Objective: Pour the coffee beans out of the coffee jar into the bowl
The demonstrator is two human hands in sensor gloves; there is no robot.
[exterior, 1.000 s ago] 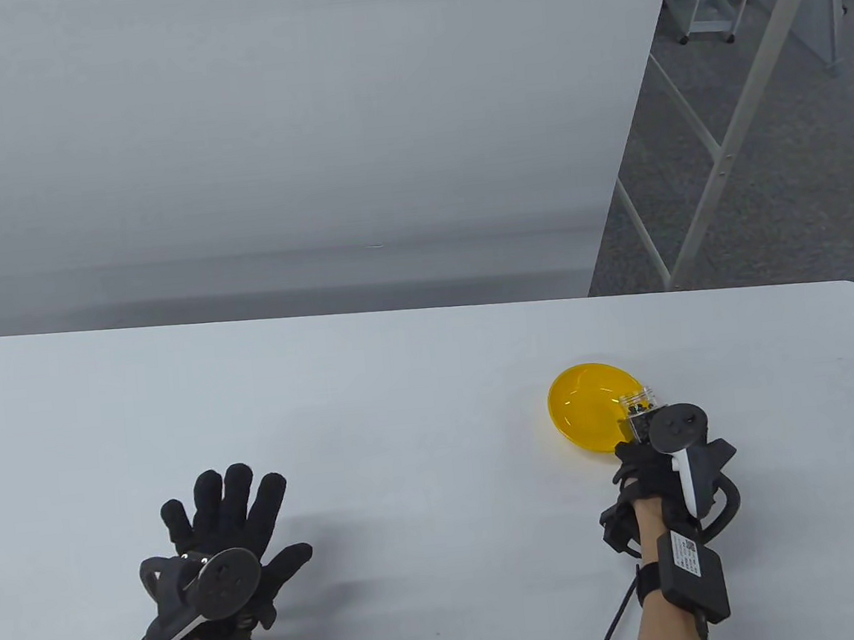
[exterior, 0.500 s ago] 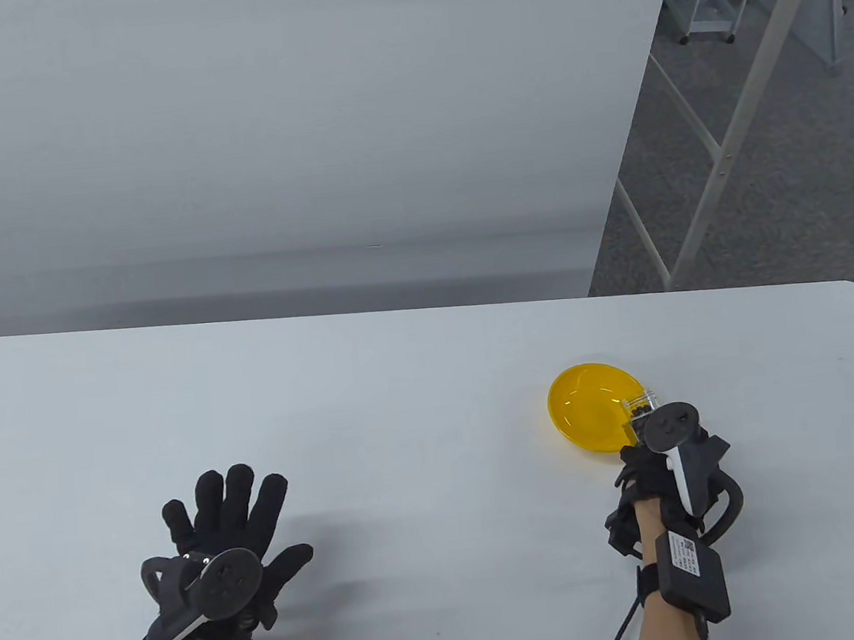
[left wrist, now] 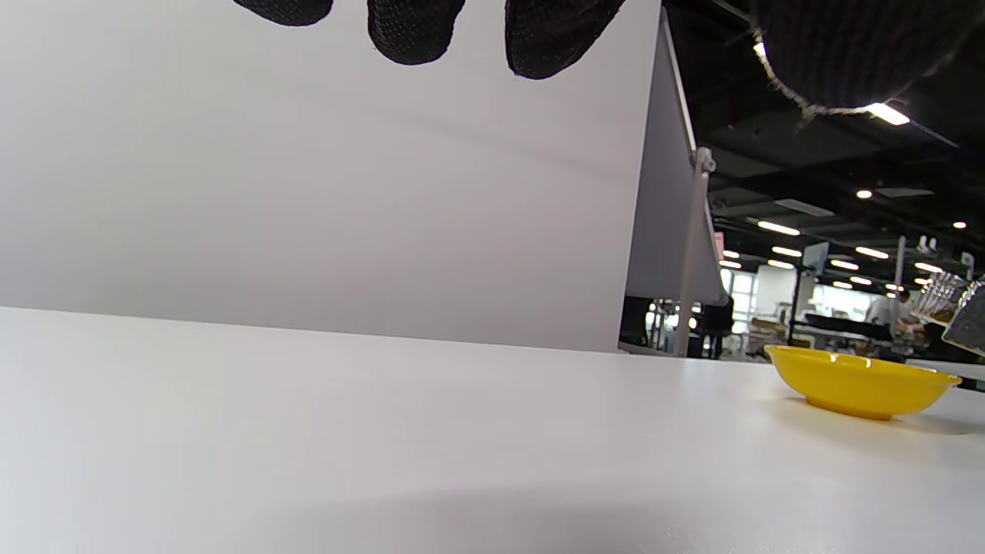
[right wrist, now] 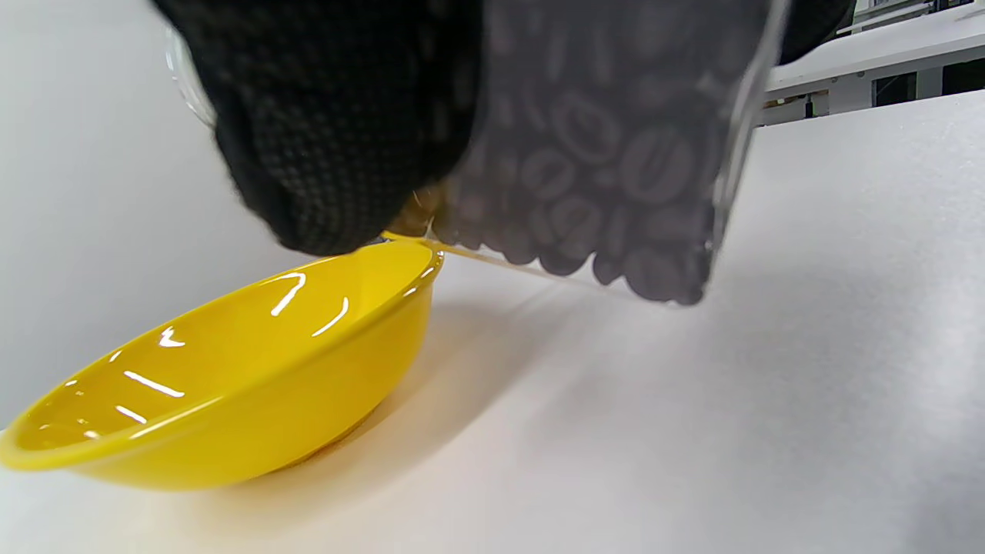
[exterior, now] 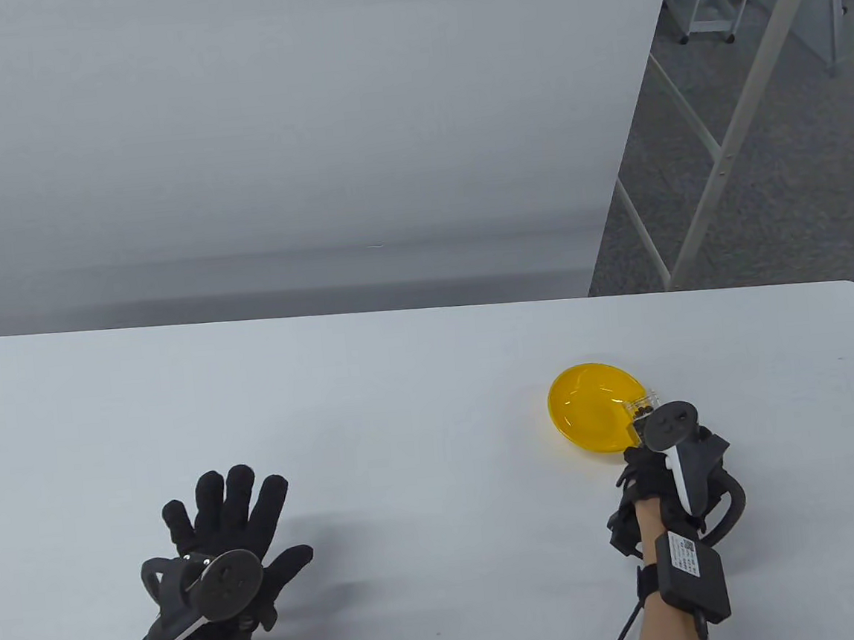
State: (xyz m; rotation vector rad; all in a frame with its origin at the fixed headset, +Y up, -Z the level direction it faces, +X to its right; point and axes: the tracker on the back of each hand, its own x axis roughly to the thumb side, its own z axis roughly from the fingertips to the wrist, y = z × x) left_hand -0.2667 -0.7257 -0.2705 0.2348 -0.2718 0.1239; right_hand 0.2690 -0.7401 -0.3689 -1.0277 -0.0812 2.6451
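**Jar tilted at the bowl's rim, no beans in it yet**

Although the right hand (exterior: 646,476) grips the coffee jar (exterior: 640,409) and leans its mouth over the near edge of the bowl (exterior: 588,407), the pour itself looks not yet begun; the yellow bowl shows only glossy highlights inside, with no beans visible in either the table view or the right wrist view; the coffee beans (right wrist: 616,169) sit packed against the jar's clear wall, just above and beside the bowl's rim; by my judgement the pick-up and the carry are done, and what is left is more tilt so the beans run out, then setting the jar down.

Well apart on the other side, the left hand (exterior: 229,531) lies flat on the tabletop (exterior: 405,411), fingers spread and holding nothing.

As for writing, a small black box strapped at the right wrist carries a white sticker with print, too small to read; the jar shows no label I can make out, and the bowl is plain.
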